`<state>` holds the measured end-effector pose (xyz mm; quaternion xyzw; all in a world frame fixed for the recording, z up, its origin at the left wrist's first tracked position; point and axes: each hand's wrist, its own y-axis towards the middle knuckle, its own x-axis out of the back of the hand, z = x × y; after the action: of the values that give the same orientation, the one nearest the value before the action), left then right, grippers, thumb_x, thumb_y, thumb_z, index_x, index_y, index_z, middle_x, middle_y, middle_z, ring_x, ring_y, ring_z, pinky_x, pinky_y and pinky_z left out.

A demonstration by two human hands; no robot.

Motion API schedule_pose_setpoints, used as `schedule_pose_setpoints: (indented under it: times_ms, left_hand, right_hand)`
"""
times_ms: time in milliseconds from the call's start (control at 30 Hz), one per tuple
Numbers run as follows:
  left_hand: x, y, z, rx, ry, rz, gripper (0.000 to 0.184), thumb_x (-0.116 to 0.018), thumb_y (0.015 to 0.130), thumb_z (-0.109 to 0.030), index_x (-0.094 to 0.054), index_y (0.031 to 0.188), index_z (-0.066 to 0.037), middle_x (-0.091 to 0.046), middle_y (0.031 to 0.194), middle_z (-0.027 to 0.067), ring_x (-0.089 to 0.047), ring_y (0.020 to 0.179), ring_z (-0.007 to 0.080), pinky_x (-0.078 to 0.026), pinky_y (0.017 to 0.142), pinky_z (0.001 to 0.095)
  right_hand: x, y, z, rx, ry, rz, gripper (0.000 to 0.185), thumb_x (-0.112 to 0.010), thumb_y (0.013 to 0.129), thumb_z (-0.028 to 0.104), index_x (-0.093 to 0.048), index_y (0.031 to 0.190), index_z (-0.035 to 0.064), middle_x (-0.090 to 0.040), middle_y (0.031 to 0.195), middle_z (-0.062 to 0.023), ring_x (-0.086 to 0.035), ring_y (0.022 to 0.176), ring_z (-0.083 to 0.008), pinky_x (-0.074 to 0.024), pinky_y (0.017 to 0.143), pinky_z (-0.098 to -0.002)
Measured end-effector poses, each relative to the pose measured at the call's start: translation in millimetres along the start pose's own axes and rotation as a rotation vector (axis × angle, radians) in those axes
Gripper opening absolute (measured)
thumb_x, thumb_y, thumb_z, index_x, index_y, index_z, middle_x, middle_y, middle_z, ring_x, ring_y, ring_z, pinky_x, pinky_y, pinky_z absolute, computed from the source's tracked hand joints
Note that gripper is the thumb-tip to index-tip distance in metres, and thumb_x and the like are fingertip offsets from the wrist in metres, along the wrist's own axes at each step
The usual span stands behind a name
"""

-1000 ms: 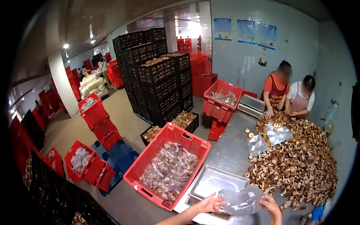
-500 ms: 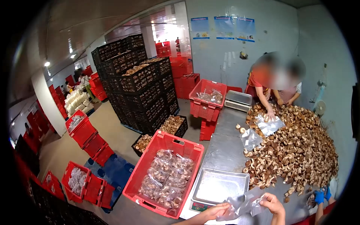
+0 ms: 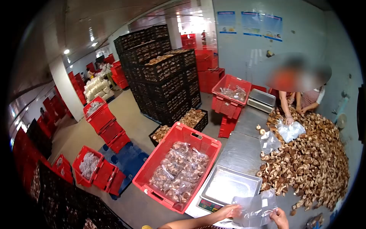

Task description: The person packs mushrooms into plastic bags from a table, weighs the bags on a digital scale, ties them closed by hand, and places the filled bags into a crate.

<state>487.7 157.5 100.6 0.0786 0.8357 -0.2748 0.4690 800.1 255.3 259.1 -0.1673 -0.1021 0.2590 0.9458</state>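
Note:
A clear plastic bag [image 3: 253, 210] is stretched between my two hands, just in front of the weighing scale [image 3: 230, 187]. My left hand [image 3: 228, 212] pinches the bag's left side, and my right hand [image 3: 280, 218] grips its lower right corner. The bag looks flat, with a small white label on it. The scale's steel pan is bare. To the right of the bag spreads a big heap of shiitake mushrooms [image 3: 309, 164].
Left of the scale stands a red crate [image 3: 139, 183] of bagged mushrooms. Another clear bag [image 3: 270, 142] lies at the heap's edge. Two people work across the table, one person's hand [image 3: 289, 120] at a plastic bag. Black crates [image 3: 164, 91] of mushrooms are stacked behind.
My hands have spread the crumpled bag out flatter, and my right hand has moved lower. The view has shifted, and the blue-gloved hands at the lower right are no longer clearly seen.

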Motion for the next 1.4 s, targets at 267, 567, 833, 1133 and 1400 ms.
schedule_pose_setpoints:
  times_ms: [267, 567, 833, 1133, 1400]
  left_hand:
    - [7.9, 17.6, 30.8, -0.009, 0.16, -0.185, 0.024, -0.058, 0.098, -0.034, -0.064, 0.103, -0.011, -0.065, 0.091, -0.0015, -0.061, 0.085, 0.0091, -0.047, 0.076, 0.0218]
    - [-28.7, 20.9, 47.4, -0.206, 0.024, -0.242, 0.017, -0.061, 0.097, -0.028, -0.06, 0.095, -0.011, -0.059, 0.086, -0.0034, -0.057, 0.076, 0.0076, -0.046, 0.067, 0.0222]
    - [-103.2, 35.4, 36.2, -0.324, 0.099, -0.094, 0.016, -0.056, 0.1, -0.026, -0.056, 0.097, -0.01, -0.052, 0.082, -0.0051, -0.051, 0.074, 0.0039, -0.044, 0.067, 0.0198]
    - [-128.4, 71.1, 42.9, -0.458, 0.409, -0.092, 0.023, -0.056, 0.1, -0.028, -0.056, 0.084, -0.01, -0.054, 0.073, -0.0043, -0.05, 0.066, 0.0036, -0.041, 0.061, 0.0208]
    - [-135.6, 100.2, 54.2, -0.409, 0.46, -0.206, 0.032, -0.058, 0.098, -0.031, -0.055, 0.075, -0.009, -0.055, 0.069, -0.0046, -0.052, 0.062, 0.0045, -0.039, 0.054, 0.0201]
  right_hand:
    - [38.0, 19.9, -22.2, 0.086, -0.237, 0.123, 0.013, -0.059, 0.095, 0.02, -0.062, 0.098, 0.0078, -0.052, 0.078, 0.0059, -0.045, 0.068, -0.0054, -0.039, 0.058, -0.0229]
    - [60.2, 33.4, -18.8, -0.017, -0.278, 0.214, 0.014, -0.057, 0.095, 0.019, -0.062, 0.097, 0.0064, -0.055, 0.08, 0.0039, -0.048, 0.072, -0.0081, -0.0416, 0.063, -0.0252]
    - [109.8, 62.5, -79.7, 0.113, -0.475, 0.182, 0.022, -0.057, 0.094, 0.019, -0.065, 0.106, 0.0028, -0.063, 0.09, -0.0039, -0.055, 0.086, -0.0142, -0.0465, 0.077, -0.0303]
    - [100.0, 45.4, -35.1, 0.255, -0.741, -0.185, 0.03, -0.061, 0.091, 0.022, -0.063, 0.111, 0.0006, -0.066, 0.101, -0.0165, -0.061, 0.095, -0.0283, -0.0475, 0.087, -0.0387]
    - [38.6, 9.2, 23.9, 0.307, -0.286, -0.027, 0.02, -0.06, 0.091, 0.013, -0.062, 0.107, 0.0015, -0.065, 0.094, -0.0066, -0.058, 0.086, -0.0151, -0.0476, 0.08, -0.0293]
